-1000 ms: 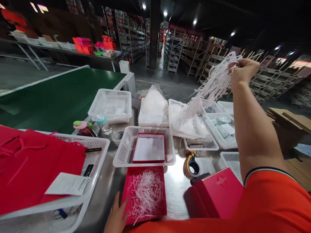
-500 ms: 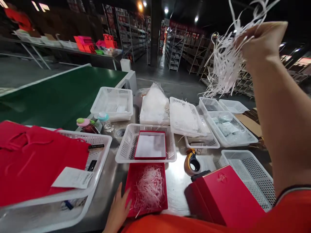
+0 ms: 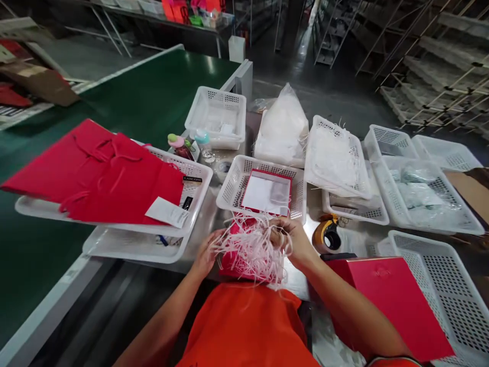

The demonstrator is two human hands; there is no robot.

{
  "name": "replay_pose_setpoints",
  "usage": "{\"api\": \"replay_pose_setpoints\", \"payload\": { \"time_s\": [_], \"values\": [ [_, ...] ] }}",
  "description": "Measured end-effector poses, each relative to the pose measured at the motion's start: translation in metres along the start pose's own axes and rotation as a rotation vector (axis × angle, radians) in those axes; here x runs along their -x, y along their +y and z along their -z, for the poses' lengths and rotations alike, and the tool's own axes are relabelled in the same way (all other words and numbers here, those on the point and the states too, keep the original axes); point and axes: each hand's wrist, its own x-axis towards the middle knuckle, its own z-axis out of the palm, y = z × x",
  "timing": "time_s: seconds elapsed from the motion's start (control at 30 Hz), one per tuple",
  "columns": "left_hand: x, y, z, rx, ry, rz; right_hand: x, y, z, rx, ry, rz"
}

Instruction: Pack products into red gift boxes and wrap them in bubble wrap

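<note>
A tangle of white shredded paper [image 3: 254, 250] lies over the red box [image 3: 231, 262] in front of my body, hiding most of the box. On its right side, my right hand [image 3: 294, 242] is closed around a clump of strands, its fingers partly covered by them. My left hand [image 3: 207, 253] is at the left side, fingers curled against the paper's edge with strands across the fingertips. Just beyond the paper, a white basket [image 3: 231, 191] holds a shallow red-rimmed box part with a white inside [image 3: 263, 193].
Red gift bags [image 3: 130, 178] lie in a basket at left, beside a green conveyor [image 3: 148, 97]. At right are a tape dispenser [image 3: 326, 235], a closed red box [image 3: 397, 300] and a perforated basket [image 3: 446, 275]. More baskets, one with shredded paper [image 3: 336, 153], line the back.
My right hand has come down from high at right, bringing its shredded paper to the red box. My left hand has moved from the box's near left to the paper's edge. The view has tilted down.
</note>
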Motion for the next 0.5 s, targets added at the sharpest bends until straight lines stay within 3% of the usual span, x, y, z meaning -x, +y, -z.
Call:
{"api": "replay_pose_setpoints", "payload": {
  "time_s": [0.1, 0.17, 0.27, 0.4, 0.5],
  "values": [
    [-0.001, 0.006, -0.003, 0.262, -0.108, 0.257, -0.019, 0.071, 0.001, 0.238, 0.137, -0.166],
    [-0.001, 0.004, -0.008, 0.28, -0.122, 0.336, -0.028, 0.109, 0.004, 0.368, 0.191, -0.233],
    [0.005, -0.002, -0.016, -0.021, -0.148, 0.304, -0.027, 0.142, 0.008, 0.471, 0.251, -0.264],
    [0.014, -0.002, -0.02, -0.387, -0.232, 0.206, -0.008, 0.152, 0.006, 0.61, 0.287, -0.248],
    [0.008, 0.008, -0.028, -0.628, -0.212, -0.026, 0.007, 0.157, -0.004, 0.784, 0.252, -0.308]
  ]
}}
